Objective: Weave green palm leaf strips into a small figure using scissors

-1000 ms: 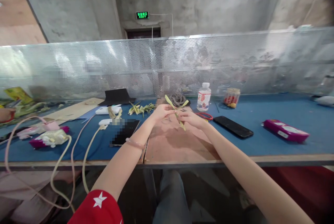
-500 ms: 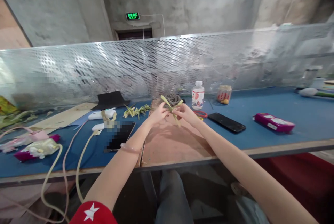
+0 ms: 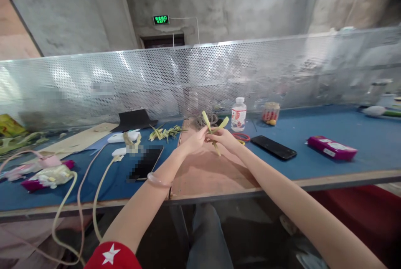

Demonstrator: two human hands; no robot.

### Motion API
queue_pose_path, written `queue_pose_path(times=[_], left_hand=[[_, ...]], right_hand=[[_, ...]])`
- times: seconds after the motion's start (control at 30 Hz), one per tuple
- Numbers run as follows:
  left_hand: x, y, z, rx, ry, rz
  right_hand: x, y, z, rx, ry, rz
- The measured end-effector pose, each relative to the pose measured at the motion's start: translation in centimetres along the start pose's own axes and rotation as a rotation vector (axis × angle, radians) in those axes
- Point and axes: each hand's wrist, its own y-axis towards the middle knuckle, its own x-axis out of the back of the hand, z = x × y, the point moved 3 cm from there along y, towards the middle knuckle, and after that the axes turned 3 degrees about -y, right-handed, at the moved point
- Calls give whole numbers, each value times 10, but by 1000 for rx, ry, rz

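My left hand (image 3: pixel 198 140) and my right hand (image 3: pixel 226 139) meet over the brown board (image 3: pixel 209 173), both closed on a small yellow-green leafy piece (image 3: pixel 205 119). Two of its blades stick up in a V, and a narrow end points down below the fingers. Behind my hands lies a coil of grey cord (image 3: pixel 210 119), partly hidden. Left of them, a bunch of similar yellow-green pieces (image 3: pixel 166 133) rests on the blue table surface.
To the right are a white bottle (image 3: pixel 238 115), red and yellow rings (image 3: pixel 241 137), a jar (image 3: pixel 270 114), a black phone (image 3: pixel 273 147) and a purple packet (image 3: pixel 332 148). Cables (image 3: pixel 82 185) and a dark tablet (image 3: pixel 147 163) lie left. A perforated metal screen (image 3: pixel 125 81) stands behind.
My fingers have drawn closer together around the leafy piece. Its blades now stand more upright in a V, and its lower end shows more clearly.
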Motion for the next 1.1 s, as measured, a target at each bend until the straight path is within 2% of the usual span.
queue_pose_path(times=[0.27, 0.5, 0.67, 0.8, 0.93, 1.0, 1.1], left_hand=[[-4, 1, -7, 35, 78, -93], [-7, 0, -27, -23, 162, -64], [-7, -3, -32, -63, 189, -18], [-4, -5, -28, -35, 177, -18], [0, -2, -17, 44, 146, -76], [-1, 0, -12, 76, 79, -81], [-5, 2, -11, 134, -101, -63]], right_hand=[[3, 2, 6, 14, 98, -61], [12, 4, 8, 21, 128, -87], [17, 6, 5, 22, 108, -110], [21, 6, 2, 2, 50, -111], [29, 7, -3, 2, 5, -201], [31, 8, -5, 7, -7, -238], [28, 9, -7, 14, 1, -226]])
